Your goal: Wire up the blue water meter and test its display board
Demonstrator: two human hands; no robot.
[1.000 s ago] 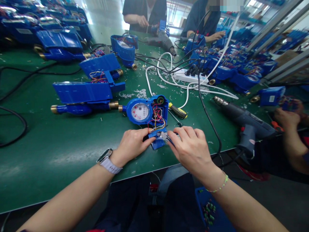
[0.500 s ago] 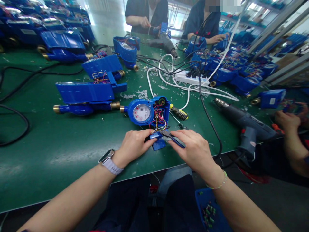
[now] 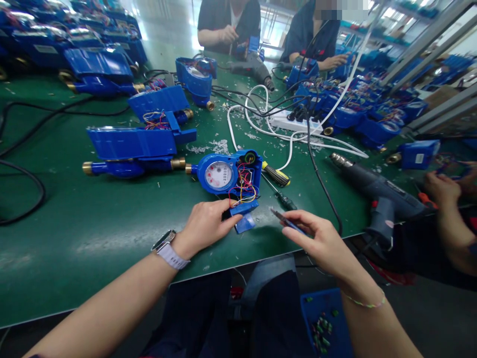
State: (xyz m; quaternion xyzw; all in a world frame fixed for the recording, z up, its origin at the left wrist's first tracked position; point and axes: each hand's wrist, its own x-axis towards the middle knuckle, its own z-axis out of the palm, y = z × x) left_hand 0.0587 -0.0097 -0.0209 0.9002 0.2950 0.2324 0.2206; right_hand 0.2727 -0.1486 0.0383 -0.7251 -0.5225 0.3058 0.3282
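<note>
- The left hand (image 3: 206,223) lies on the green table (image 3: 93,223). Its thumb and fingertips are closed on the edge of a small blue piece (image 3: 244,218) that sits at the near side of the water meter (image 3: 227,175).
- The right hand (image 3: 320,241) is lifted off the table to the right of the left hand. It grips a pair of small cutters (image 3: 288,221) by their blue handles, tips pointing left towards the meter, and they touch nothing.
- The water meter lies flat just beyond the left fingertips, dial up. The box beside the dial has no lid on it, and a loose bundle of red, yellow and blue wires (image 3: 244,189) spills out towards the blue piece.
- Judging by this, the meter is part-way through. The body and dial are together, but the wires are not tucked in and the box is not closed. Whether the wire ends are joined is too small to tell.
- Just past the right hand lie a yellow-and-black screwdriver (image 3: 275,174) and a thinner dark one (image 3: 285,200), both untouched.
- Further right of the right hand a heat gun (image 3: 376,191) rests at the table edge, and beyond it is a co-worker's hand (image 3: 443,191).
- Beyond the left hand are more blue meters (image 3: 130,144) with their lids raised and wires showing.
- Below the right wrist, off the table, sits a blue tray (image 3: 335,343) with small green and red bits in it.
</note>
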